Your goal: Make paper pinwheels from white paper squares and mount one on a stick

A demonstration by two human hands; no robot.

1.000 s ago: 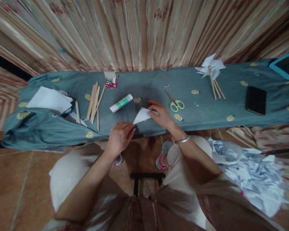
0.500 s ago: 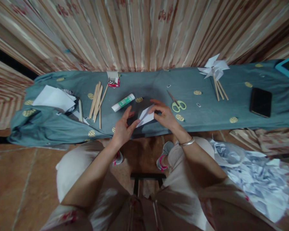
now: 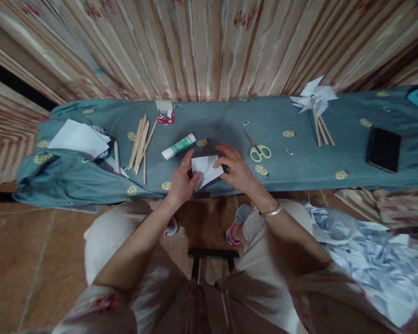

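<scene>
Unfolded since earlier frame: creased white paper (image 3: 206, 172), between both hands near cloth-covered table's (image 3: 292, 162) near edge, roughly square, no clear long axis. Left hand (image 3: 181, 184) grips its left edge, right hand (image 3: 237, 174) pinches right side; both equally near.

Dim, uneven lighting is noted, with soft shadow cast on the cloth (image 3: 226, 113) around the paper (image 3: 206, 169), deeper shade found on the floor (image 3: 202, 218) nearer than it, and the curtain (image 3: 195, 51) beyond it rendered soft and splayed by wide-angle distortion.
</scene>
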